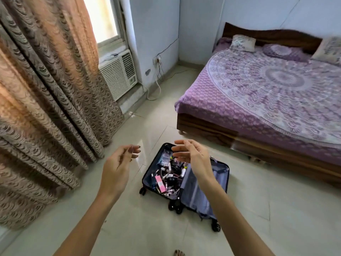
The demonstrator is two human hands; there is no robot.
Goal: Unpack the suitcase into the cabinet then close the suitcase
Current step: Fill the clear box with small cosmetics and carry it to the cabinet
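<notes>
Two bare forearms rise from the lower edge, and just between them at the very bottom shows the tip of a bare foot [179,253] on the pale glossy tiled floor [144,230]. The left hand [118,163] is held up in the air, fingers loosely bent and holding nothing. The right hand [191,154] is held up too, palm turned toward the left one, fingers relaxed and slightly spread, touching nothing.

Below and beyond the hands, the dark navy hard-shell wheeled suitcase [193,193] lies opened flat on the floor. Its left half is filled with a jumble of small items [171,179] — white cables, dark pieces, a pink box [159,183]. Its right half shows grey-blue lining.

To the right stands a wooden bed with a purple mandala-print sheet [267,93]. To the left hang brown wave-patterned curtains [46,89] — beside them sits a white window air conditioner [118,72].
</notes>
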